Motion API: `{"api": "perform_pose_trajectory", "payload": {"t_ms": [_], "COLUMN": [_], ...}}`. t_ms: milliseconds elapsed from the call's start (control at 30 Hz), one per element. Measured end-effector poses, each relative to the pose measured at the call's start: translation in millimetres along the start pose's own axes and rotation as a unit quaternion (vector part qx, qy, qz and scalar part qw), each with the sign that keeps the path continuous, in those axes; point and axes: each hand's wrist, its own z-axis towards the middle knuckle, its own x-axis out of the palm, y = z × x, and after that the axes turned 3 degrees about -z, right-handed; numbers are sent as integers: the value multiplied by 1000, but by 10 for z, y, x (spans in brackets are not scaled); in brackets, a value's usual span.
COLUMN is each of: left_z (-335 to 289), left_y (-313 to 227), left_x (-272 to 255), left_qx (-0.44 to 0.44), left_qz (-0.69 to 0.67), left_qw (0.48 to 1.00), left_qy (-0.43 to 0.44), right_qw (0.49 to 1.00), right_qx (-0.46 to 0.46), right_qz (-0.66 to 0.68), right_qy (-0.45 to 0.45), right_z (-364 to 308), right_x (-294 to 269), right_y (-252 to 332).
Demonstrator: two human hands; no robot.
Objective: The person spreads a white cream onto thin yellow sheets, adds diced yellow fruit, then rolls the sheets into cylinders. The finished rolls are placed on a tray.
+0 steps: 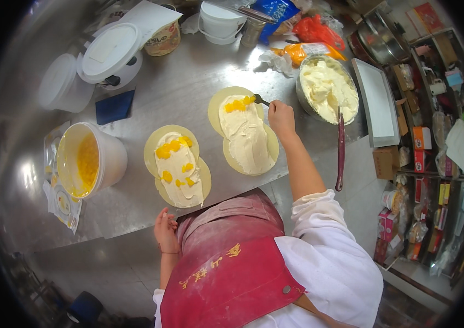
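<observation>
Two pairs of overlapping pale round sheets, like thin crepes, lie on the steel table, each spread with cream. Chunks of yellow fruit, which look like mango, dot the left pair point(178, 167). My right hand point(282, 118) grips a small dark fork point(261, 100) at the top of the right pair point(243, 131), where a row of chunks sits on the cream. Beside the table's front edge, below the left pair, my left hand point(166, 229) hangs with loosely bent fingers and nothing in it. A white bucket point(112, 159) of yellow fruit stands at the left.
A metal bowl of cream point(328, 90) with a purple-handled spatula point(341, 153) across its rim stands at the right. Beside it is a metal tray point(377, 104). Lidded tubs point(112, 52), a blue card point(115, 107) and bags point(311, 52) line the back. Shelves fill the far right.
</observation>
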Motion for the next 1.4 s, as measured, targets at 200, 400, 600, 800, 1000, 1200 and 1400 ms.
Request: {"api": "perform_pose_trajectory", "payload": {"t_ms": [200, 400, 600, 800, 1000, 1200, 1400], "left_z": [-8, 4, 27, 35, 184, 314, 439], "left_y": [-17, -34, -58, -98, -301, -455, -592], "left_x": [-13, 39, -31, -198, -558, -1056, -1374], "left_qx": [-5, -19, -11, -13, -19, -28, -50], "left_qz": [9, 13, 17, 6, -52, -101, -146], "left_qw": [1000, 1000, 1000, 1000, 998, 993, 985], "left_qy": [5, 6, -8, -15, -23, -52, -78], "right_qw": [1000, 997, 905, 848, 860, 849, 817], "right_qx": [-13, 14, 227, -7, -340, -405, -415], "right_qz": [18, 72, 354, 464, 255, 37, 22], "right_qy": [-8, -24, 68, 257, 282, 338, 399], "right_z": [-106, -166, -108, -85, -372, -603, -682], "right_x": [-92, -56, -101, -429, -38, 935, 1470], "right_y": [-4, -67, 57, 1622, 3468, 4421, 4550]}}
